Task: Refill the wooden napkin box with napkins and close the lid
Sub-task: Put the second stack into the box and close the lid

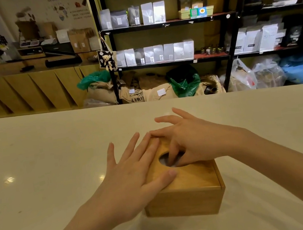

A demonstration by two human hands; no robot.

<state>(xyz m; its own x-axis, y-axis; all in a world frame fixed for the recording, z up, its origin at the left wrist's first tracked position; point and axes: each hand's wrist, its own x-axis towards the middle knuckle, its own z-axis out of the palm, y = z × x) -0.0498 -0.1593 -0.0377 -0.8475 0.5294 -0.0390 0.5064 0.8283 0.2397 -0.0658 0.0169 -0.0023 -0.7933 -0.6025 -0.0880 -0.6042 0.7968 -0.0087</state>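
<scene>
Resting flat on the wooden napkin box [187,193], the left hand [135,177] steadies its seated lid [195,175] while the right hand [189,144] dips fingers into the lid's opening [164,159], suggesting refilling is largely finished.

Napkin box [187,191] on table [33,154], shelves [167,23] behind

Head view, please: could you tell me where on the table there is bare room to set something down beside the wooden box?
The table is bare left of the wooden napkin box, right of it toward the far corner, and behind it up to the far edge. The crowded spot is the box top, covered by the left hand and the right hand.
</scene>
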